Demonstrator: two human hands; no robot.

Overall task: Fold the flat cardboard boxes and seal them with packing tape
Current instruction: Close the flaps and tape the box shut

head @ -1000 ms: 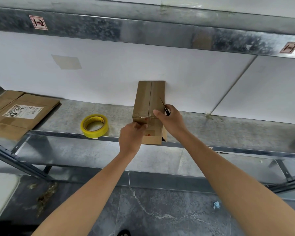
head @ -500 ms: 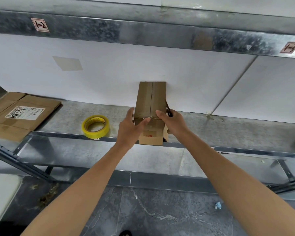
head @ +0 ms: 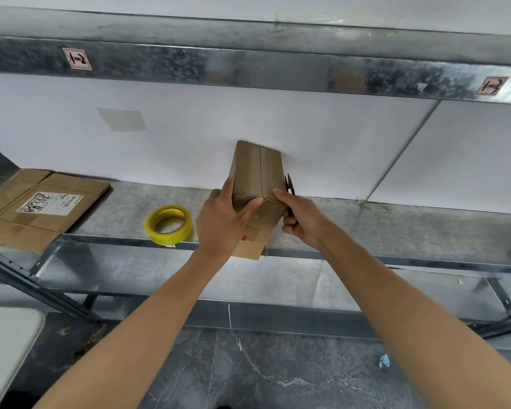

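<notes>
Grey veined floor tiles (head: 278,376) lie nearest, beneath both my forearms, with a pale flat surface (head: 6,349) at the lower left edge and a small blue scrap (head: 384,361) on the tiles to the right.

Past them is the metal shelf (head: 396,231), and at its front lip I hold the cardboard box (head: 258,172). It is folded up tall and narrow, standing on end and a little askew, and a seam runs down the middle of its upper face. Its lower end overhangs the lip; I cannot tell whether it rests there or hangs free.

My left grip (head: 222,219) clasps the box, thumb laid across the near face and fingers reaching up the left side. My right grip (head: 303,219) has its forefinger pressed on the box's near right edge, while the other fingers curl round small black snips (head: 288,184) whose tips poke up just beside the box.

On the shelf just left of my left grip lies a yellow tape roll (head: 169,224), flat on its side near the lip. Further left sits a stack of flat cardboard (head: 71,196) with a white printed label (head: 50,203) on top.

Behind everything is a white wall panel (head: 337,137) bearing a tan patch (head: 121,119), and above it the upper shelf beam (head: 248,63) — galvanised, with a small label (head: 76,58) towards each end.
</notes>
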